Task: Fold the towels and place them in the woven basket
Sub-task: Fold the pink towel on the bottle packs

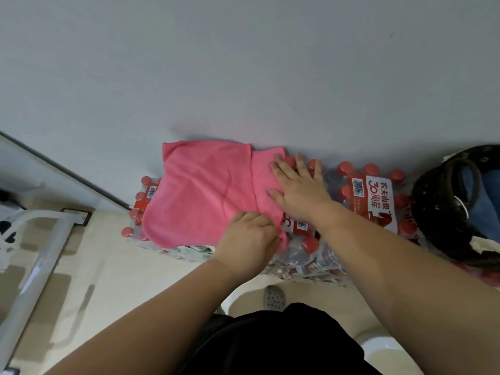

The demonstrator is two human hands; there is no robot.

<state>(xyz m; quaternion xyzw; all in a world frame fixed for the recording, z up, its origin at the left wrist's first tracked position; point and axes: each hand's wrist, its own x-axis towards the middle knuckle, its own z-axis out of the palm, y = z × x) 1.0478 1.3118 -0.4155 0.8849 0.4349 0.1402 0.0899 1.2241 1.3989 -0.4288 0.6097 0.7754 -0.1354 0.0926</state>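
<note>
A pink towel [205, 193] lies spread on shrink-wrapped packs of red-capped water bottles [359, 196] against the wall. My right hand [300, 189] rests flat on the towel's right part with straight fingers. My left hand [250, 239] has curled fingers that grip the towel's near right edge. A dark woven basket [433, 212] stands at the far right on the packs, and blue cloth [484, 209] shows inside it.
A grey wall [243, 63] rises directly behind the bottle packs. A white metal frame [40, 244] stands on the pale floor at the left. My dark clothing and white slippers [273, 296] show at the bottom.
</note>
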